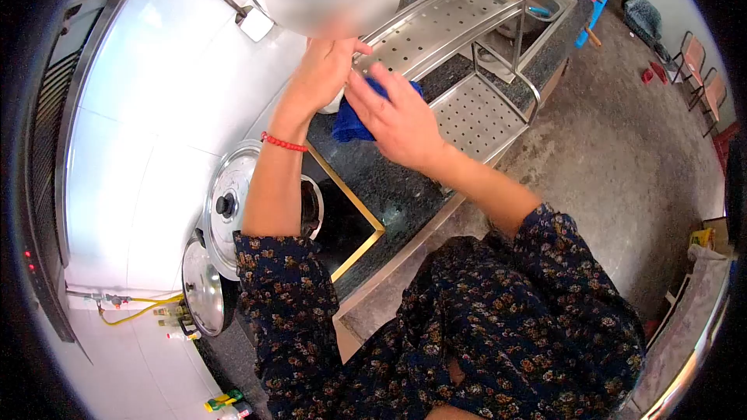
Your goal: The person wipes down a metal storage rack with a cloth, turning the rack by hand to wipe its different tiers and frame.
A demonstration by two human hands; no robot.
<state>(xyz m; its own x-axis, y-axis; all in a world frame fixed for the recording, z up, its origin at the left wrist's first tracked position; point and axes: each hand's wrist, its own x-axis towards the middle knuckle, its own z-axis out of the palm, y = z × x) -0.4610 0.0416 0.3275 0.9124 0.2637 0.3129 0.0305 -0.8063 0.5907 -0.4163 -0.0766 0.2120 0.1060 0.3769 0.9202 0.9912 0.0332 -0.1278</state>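
A dark blue cloth (354, 123) is under my right hand (398, 120), bunched against the palm with the fingers curved over it. My left hand (323, 70), with a red bead bracelet at the wrist, is raised at the near end of the metal rack (436, 27). Its fingertips run into a blurred patch, so what they touch is hidden. The two hands almost meet. Part of a white object (334, 103) shows below them, mostly covered.
A pot lid (233, 210) and a second lidded pan (204, 288) stand along the tiled wall. A gold-edged black cooktop (342, 218) lies below my left forearm. Beyond the perforated lower shelf (478, 117) is a sink (537, 8). A range hood (58, 148) is at left.
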